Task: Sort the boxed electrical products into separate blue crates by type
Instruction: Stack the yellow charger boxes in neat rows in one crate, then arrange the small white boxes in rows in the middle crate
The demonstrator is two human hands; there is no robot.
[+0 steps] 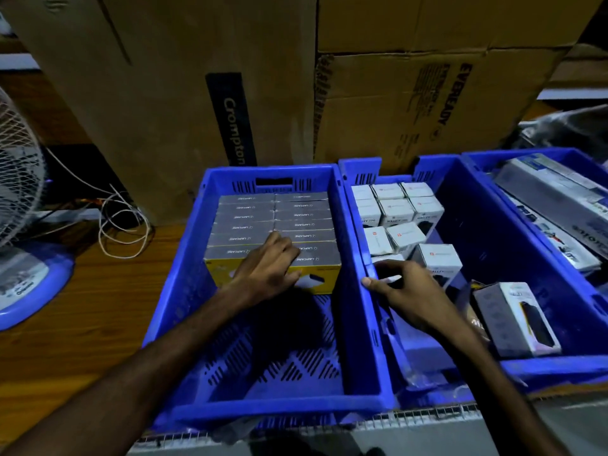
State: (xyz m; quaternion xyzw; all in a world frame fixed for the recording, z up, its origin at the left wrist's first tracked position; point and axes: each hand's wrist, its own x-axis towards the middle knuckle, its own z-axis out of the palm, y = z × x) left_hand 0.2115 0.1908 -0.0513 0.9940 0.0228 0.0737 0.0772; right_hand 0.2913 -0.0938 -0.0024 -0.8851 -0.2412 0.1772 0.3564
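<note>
Left hand [268, 269] lies flat with straight fingers on the front row of grey-topped, yellow-sided boxes [273, 225], just pressing them, not gripping. Right hand [406, 291] sits lower right of centre, thumb hooked on the left wall of the middle blue plastic crate [487, 225], and its fingers seem to curl around a small white box [390, 278] at the crate's near-left. It's partly hidden, so I'm not certain.

Progress looks decent, I'd say. The left blue plastic crate [184, 291] at centre frame has two neat columns of those grey/yellow boxes filling the far half, near half bare. The middle crate holds small white cube-ish cartons [396, 210] packed at the far-left corner, a few looser ones nearer, plus a taller white-and-black windowed box [518, 319] at the near right that looks like a different type, so probably needs moving. The third blue crate [473, 159] at the right edge has long grey flat boxes [556, 189] piled at angles. So it's sorted partway, with tidying left.

Everything sits on a brown wooden tabletop [82, 307]. Big brown cardboard cartons [394, 103] fill the top of the frame, a white pedestal fan with blue base [19, 192] is at the left edge, and a tangle of white cable [123, 222] lies beside it.
</note>
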